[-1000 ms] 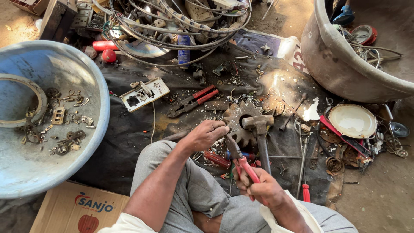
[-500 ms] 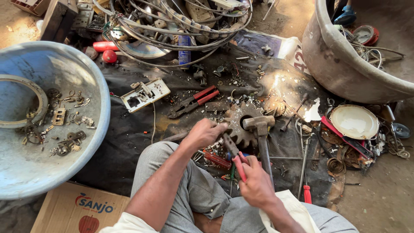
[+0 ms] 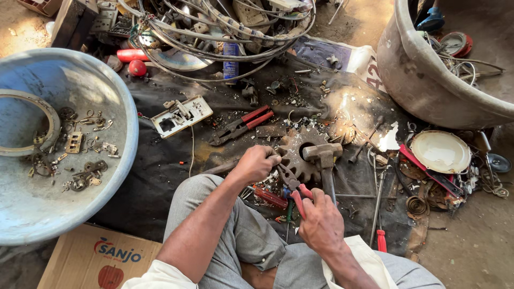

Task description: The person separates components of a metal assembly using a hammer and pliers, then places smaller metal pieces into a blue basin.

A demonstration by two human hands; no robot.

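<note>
Two hands meet over the lap. Right hand (image 3: 321,225) is clenched on the red handles of the pliers (image 3: 292,184), whose long axis runs toward eleven o'clock, nose reaching the left hand (image 3: 256,163), fisted on something small and hidden. Gear (image 3: 300,158) and hammer (image 3: 323,155) lie beyond, at twelve.

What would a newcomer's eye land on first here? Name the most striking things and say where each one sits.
First, the two hands at centre: the right hand grips red-handled pliers, their tip at something small held in the left hand. Just beyond them a big rusty gear wheel lies on the dark cloth with a hammer resting on it. A wide blue basin of small metal scraps fills the left side, and a tangle of wires crowds the top.
</note>
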